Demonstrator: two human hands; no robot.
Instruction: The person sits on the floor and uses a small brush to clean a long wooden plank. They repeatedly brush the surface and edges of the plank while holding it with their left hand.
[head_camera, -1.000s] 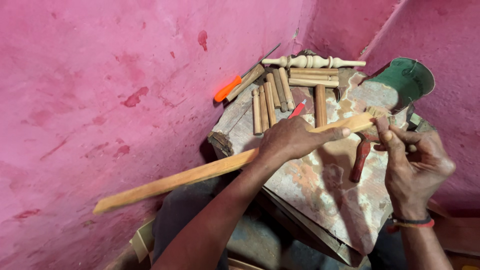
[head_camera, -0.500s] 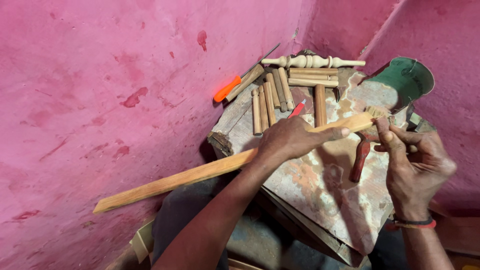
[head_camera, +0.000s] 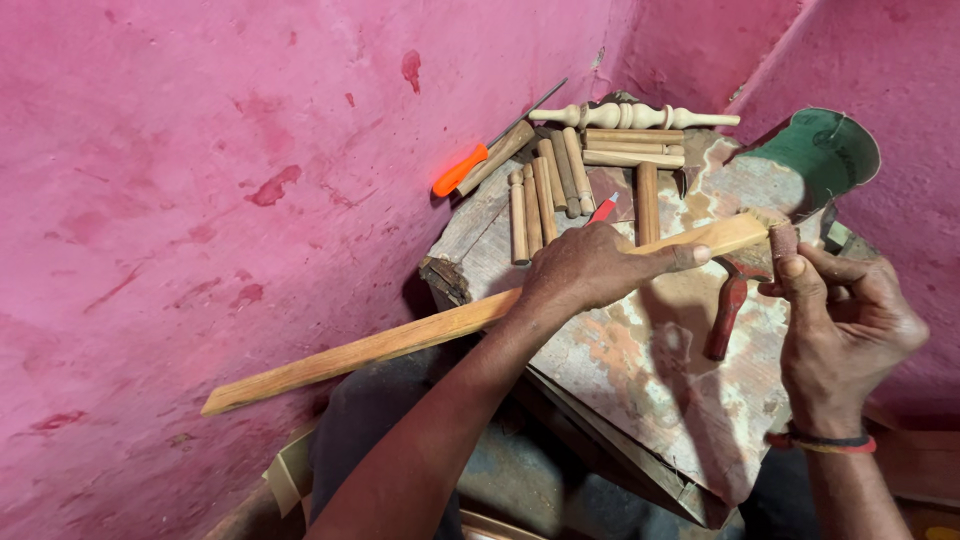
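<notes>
From the head view, your left hand (head_camera: 590, 268) is closed around a long, flat strip of pale wood (head_camera: 400, 340), its grip wrapped over the strip with the fingers laid along it toward 3 o'clock. The strip runs from 8 o'clock, out past the edge of the worn, paint-stained wooden bench (head_camera: 650, 380), up to 2 o'clock, where its end meets your right hand (head_camera: 845, 335). That hand pinches a small reddish-brown piece (head_camera: 783, 240) between thumb and fingers and presses it against the strip's tip; what the piece is cannot be told.

Just beside your right hand, at its 9 o'clock, a red-handled tool (head_camera: 725, 310) lies on the bench. At 12 o'clock of your left hand lie a row of short round wooden dowels (head_camera: 545, 195), and beyond them a pale turned wooden spindle (head_camera: 640, 116). An orange-handled screwdriver (head_camera: 462, 170) leans at the pink wall (head_camera: 200, 200) at 10 o'clock.
</notes>
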